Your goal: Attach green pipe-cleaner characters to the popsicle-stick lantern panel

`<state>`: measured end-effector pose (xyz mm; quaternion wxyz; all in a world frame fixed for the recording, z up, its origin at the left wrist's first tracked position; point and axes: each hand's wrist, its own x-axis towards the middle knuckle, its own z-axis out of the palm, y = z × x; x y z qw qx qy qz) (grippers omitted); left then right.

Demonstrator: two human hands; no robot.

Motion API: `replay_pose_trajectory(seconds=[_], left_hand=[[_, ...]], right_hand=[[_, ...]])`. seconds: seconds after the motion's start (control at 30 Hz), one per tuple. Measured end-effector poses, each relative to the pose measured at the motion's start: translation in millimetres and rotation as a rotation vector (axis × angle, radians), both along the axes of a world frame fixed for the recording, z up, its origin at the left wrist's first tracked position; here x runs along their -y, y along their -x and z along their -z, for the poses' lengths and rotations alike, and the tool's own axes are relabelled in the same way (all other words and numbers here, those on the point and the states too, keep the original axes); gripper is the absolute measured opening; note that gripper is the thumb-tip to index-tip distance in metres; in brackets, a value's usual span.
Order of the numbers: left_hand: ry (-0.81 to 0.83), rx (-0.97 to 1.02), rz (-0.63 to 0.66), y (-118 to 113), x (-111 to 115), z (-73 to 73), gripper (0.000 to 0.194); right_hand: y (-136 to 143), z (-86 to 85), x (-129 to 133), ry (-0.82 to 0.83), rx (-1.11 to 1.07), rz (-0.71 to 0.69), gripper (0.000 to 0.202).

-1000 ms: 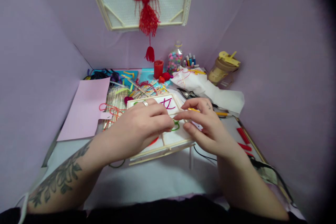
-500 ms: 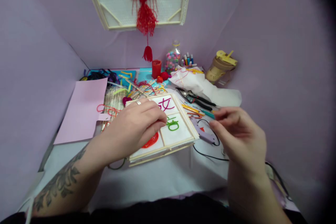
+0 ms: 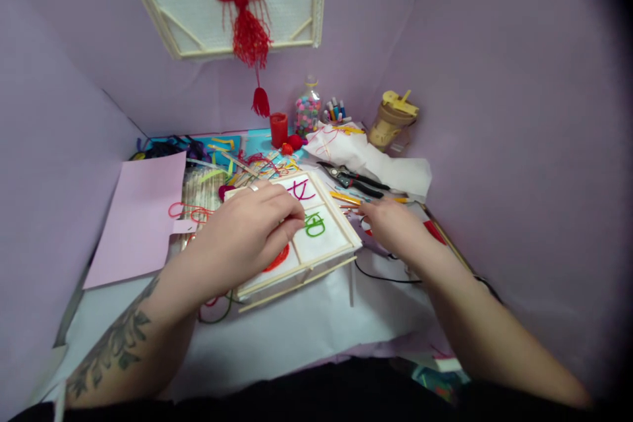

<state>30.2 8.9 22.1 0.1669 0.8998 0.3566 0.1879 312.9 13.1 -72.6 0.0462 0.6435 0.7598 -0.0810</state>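
A box-like frame of pale sticks with white panels (image 3: 324, 245) sits tilted on the table, decorated with purple, green and red yarn shapes. Over its left part lies my left hand (image 3: 260, 217), thumb and fingers pinched beside the green yarn figure (image 3: 314, 224). Whatever is in that pinch is too small to make out. To the right of the frame, my right hand (image 3: 390, 221) reaches down among the tools with its fingers bent together. Its fingertips are beside the yellow-orange pencil (image 3: 346, 198) and over the lilac glue gun, which is mostly covered. What they grip is hidden.
Black-handled pruning shears (image 3: 353, 179) lie behind my right hand, near crumpled white material (image 3: 390, 168) and a tan cup (image 3: 393, 120). Pink card (image 3: 136, 217) and sticks (image 3: 205, 188) lie left. A pompom bottle (image 3: 307, 112) and red candle-like cylinder (image 3: 278, 130) stand behind. A black cable (image 3: 386, 278) runs right.
My right hand has gone from raised in the air, fingers curled, forward and down to the tools beside the frame. My left hand keeps its pinch over the frame. The view has shifted rightward.
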Motion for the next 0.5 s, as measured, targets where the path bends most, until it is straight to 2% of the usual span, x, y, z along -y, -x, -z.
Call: replay_pose_trajectory(seconds=[0.1,0.17,0.27,0.5], left_hand=[[-0.013,0.011,-0.01,-0.7,1.1,0.5,0.018],[-0.027,0.027,-0.018,-0.4,1.7,1.6,0.019],[-0.034,0.055,-0.015,0.7,1.2,4.2,0.018],[-0.011,0.072,-0.014,3.2,-0.5,5.3,0.016]], right_hand=[[-0.5,7.8,-28.6,0.092,0.04,-0.125,0.014],[-3.9,15.6,-39.8,0.13,0.068,-0.152,0.02],[-10.2,26.5,-46.6,0.16,0.105,-0.137,0.03],[-17.8,40.9,-53.1,0.172,0.076,-0.089,0.03]])
